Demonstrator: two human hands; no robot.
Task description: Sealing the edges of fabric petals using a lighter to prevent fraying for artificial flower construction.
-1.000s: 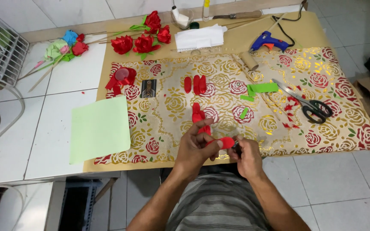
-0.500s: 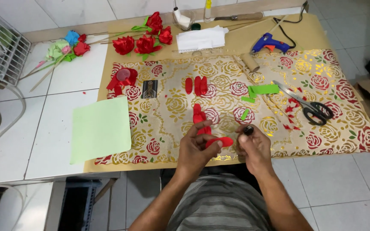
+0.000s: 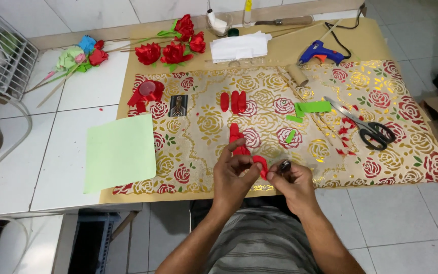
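Two bare hands meet at the near edge of a tabletop [image 3: 77, 101] covered by a gold cloth printed with red roses [image 3: 381, 157]. The left hand [image 3: 233, 175] has its fingers closed on a small red petal piece [image 3: 261, 165], pinching it just above the cloth's front border, while the right hand [image 3: 294, 185] holds its fingers curled tight around a small dark, rounded object [image 3: 284, 166] whose kind cannot be told; the two hands are almost touching at the petal.

Just beyond the left hand lies a short stack of red petals [image 3: 235, 136], and farther up the cloth three more red petals [image 3: 233, 101] sit side by side. Green paper scraps [image 3: 311, 107] lie to the right of centre, near black-handled scissors [image 3: 373, 133] that rest open among tiny red cuttings. A blue hot glue gun [image 3: 318, 52] lies at the far right of the brown paper underlay, its cord trailing off behind it, with a cardboard tube [image 3: 297, 74] just beside the cloth's top edge.

A pale green sheet of paper [image 3: 120, 151] overlaps the cloth's left border and the white tiles. Finished red paper roses [image 3: 171, 48] on green stems lie along the far side, beside a folded white cloth [image 3: 239, 47]. A roll of red ribbon [image 3: 147, 91] sits at the cloth's upper left corner.
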